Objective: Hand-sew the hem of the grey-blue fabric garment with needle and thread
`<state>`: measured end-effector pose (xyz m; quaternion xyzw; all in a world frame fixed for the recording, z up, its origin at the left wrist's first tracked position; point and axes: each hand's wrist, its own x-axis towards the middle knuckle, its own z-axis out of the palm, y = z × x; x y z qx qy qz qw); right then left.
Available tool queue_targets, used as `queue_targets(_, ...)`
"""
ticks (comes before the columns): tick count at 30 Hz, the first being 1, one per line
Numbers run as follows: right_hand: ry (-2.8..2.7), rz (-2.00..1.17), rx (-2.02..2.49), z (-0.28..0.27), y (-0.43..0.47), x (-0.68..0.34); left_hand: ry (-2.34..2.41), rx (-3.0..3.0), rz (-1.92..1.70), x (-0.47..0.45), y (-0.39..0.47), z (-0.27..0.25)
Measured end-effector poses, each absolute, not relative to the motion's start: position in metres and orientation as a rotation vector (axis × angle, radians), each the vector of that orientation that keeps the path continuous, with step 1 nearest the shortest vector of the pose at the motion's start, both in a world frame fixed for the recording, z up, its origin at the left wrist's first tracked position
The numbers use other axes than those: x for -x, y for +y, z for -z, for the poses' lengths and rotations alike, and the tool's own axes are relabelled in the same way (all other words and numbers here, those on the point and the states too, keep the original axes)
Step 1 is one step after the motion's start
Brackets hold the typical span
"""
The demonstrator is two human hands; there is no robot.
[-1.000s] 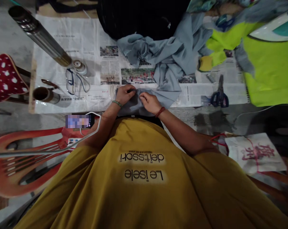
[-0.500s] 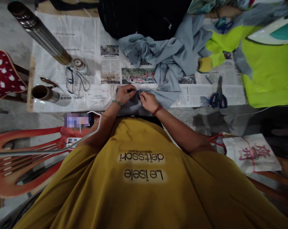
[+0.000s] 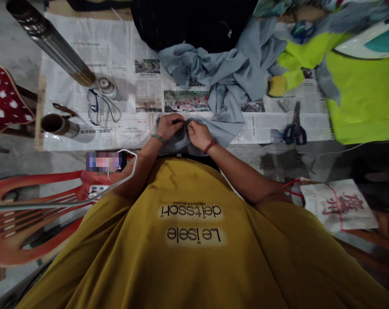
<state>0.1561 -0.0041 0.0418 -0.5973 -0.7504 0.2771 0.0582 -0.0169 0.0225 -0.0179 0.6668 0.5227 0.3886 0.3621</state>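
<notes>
Left hand [image 3: 169, 128], right hand [image 3: 199, 134]: fingers pinched together on grey fabric [image 3: 228, 106] at near edge of worktop [image 3: 57, 7]; anything finer between fingertips too small to tell. Fabric's long run trails forward-right, bulk nearer right hand.

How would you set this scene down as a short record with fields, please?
Surface: newspaper-covered table
Left hand: bare left hand, green beaded bracelet, pinching the crumpled grey cloth
Right hand: bare right hand, red beaded bracelet, fingertips pinched together at that cloth; exact grip too small to tell
Left side: tall cylindrical steel flask, blue-framed glasses
Right side: blue-handled metal scissors; white-and-teal iron on neon-yellow fabric
</notes>
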Motion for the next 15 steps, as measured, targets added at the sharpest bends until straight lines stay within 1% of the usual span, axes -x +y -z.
queue_targets(15, -2.209, -0.752, 2.005, -0.04, 0.0, -0.135, 1.327, -1.721, -0.934, 0.015, 0.021, 0.012)
